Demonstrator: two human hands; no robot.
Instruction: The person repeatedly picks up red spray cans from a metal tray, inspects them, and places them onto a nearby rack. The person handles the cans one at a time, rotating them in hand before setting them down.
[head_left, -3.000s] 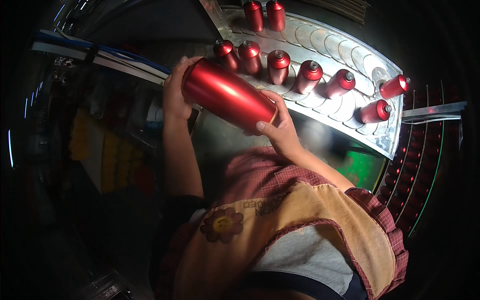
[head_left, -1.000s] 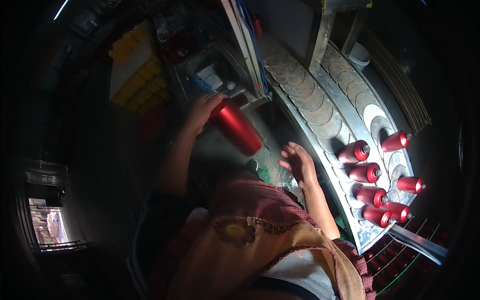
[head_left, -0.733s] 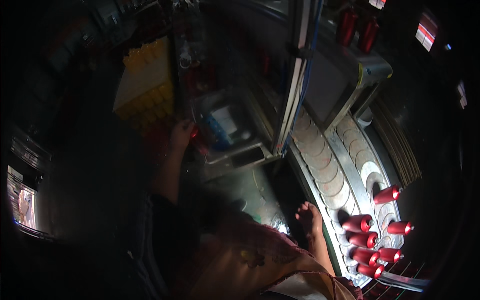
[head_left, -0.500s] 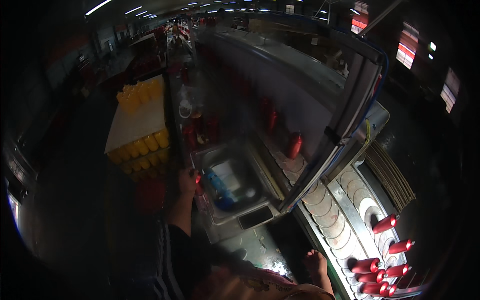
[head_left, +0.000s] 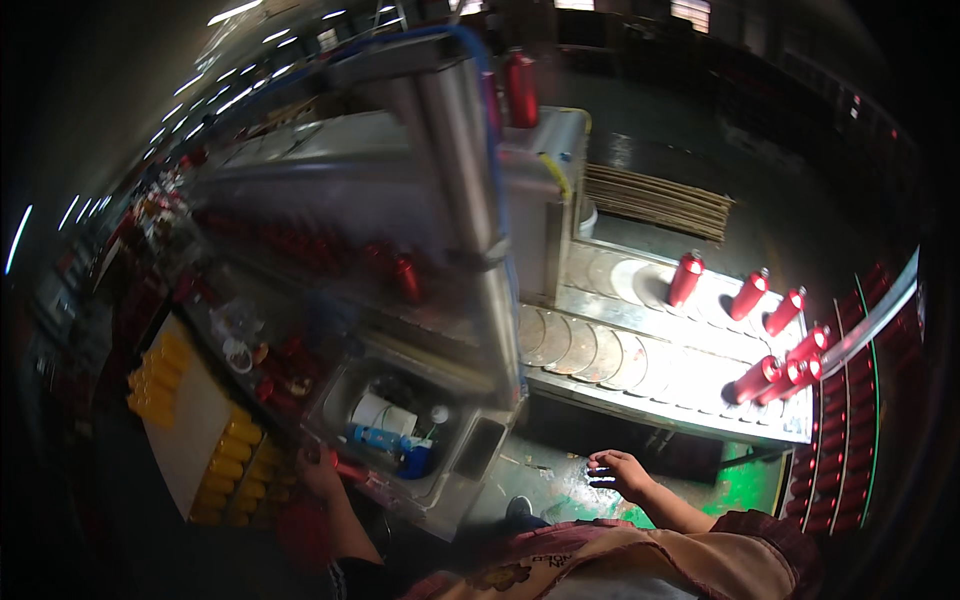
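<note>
A: Red can (head_left: 350, 470) is sitting at the tray (head_left: 340, 395) edge, left hand (head_left: 322, 468) probably gripping it; too blurred.

B: Right hand (head_left: 620, 472) is hanging spread, empty. Head's swinging, so the can risks clipping the rim.

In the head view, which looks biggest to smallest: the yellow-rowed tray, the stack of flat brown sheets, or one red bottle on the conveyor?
1. Yellow-rowed tray
2. Stack of brown sheets, close to the tray in size; it lies farther off, so this ranking is unsure.
3. Red bottle, clearly smallest.
</note>
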